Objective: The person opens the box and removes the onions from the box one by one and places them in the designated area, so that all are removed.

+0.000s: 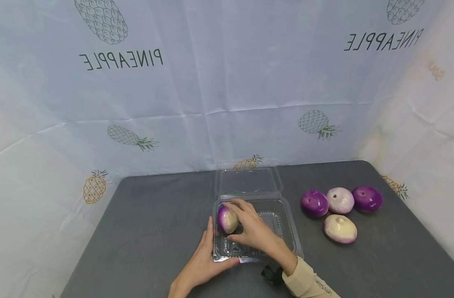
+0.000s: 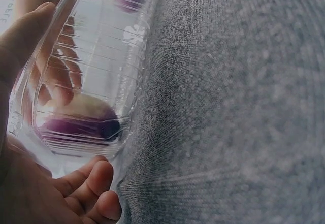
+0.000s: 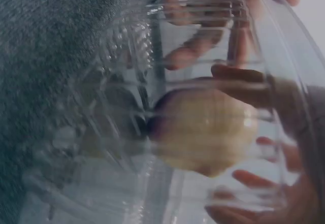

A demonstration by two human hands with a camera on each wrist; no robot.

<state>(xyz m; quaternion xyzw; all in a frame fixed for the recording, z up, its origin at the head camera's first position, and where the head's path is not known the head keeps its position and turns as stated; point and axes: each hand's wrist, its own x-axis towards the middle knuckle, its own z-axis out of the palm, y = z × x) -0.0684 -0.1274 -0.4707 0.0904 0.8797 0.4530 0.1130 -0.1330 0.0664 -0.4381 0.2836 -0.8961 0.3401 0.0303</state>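
Observation:
A clear plastic clamshell container (image 1: 294, 231) stands on the table with its lid raised at the back. Inside its left side is a glossy purple-and-cream turnip (image 1: 227, 219), tipped sideways. My right hand (image 1: 251, 227) reaches over the tray and holds that turnip, fingertips at its far side and thumb at its near side. In the right wrist view the turnip (image 3: 203, 130) shows blurred through the plastic. My left hand (image 1: 204, 260) rests against the container's front left corner, thumb along the front rim and fingers extended beside the left wall.
Several more turnips lie together on the right of the table: a purple one (image 1: 314, 203), a pale one (image 1: 340, 200), another purple one (image 1: 366, 198) and a cream one (image 1: 340, 229). A white pineapple-print cloth (image 1: 212, 82) hangs behind the dark grey table (image 1: 149, 231).

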